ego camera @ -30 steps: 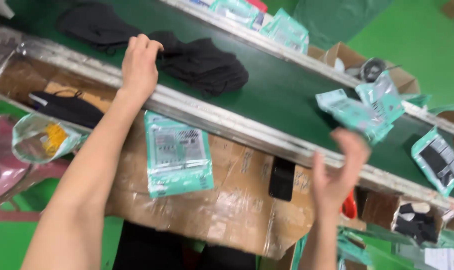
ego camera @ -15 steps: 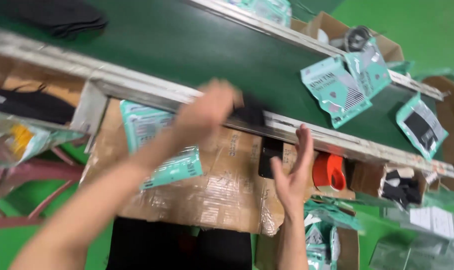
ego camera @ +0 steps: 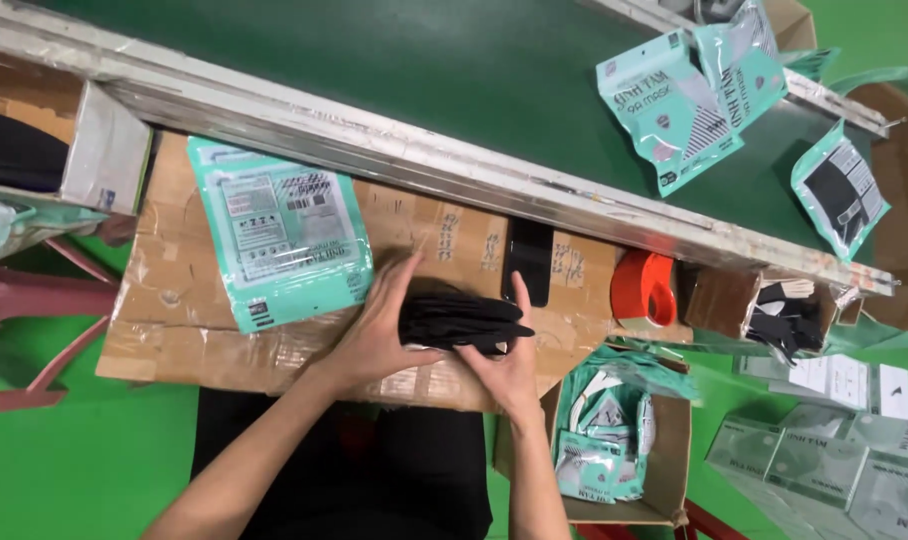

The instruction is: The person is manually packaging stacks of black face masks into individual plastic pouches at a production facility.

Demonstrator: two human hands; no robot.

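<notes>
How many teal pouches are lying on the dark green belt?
3: two overlapping pouches near the far rail, one pouch beside the right end. Others may lie outside the picture.

Teal pouch on cardboard; orange tape roll, perhaps.

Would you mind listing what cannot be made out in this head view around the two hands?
- Black stack: the left hand and right hand cover its sides, so the number of pieces is unclear.
- Black flat object: partly under the conveyor rail; kind unclear.
- Open carton: contents partly hidden by its walls.
- Grey boxes: cut off by the frame edge.
</notes>
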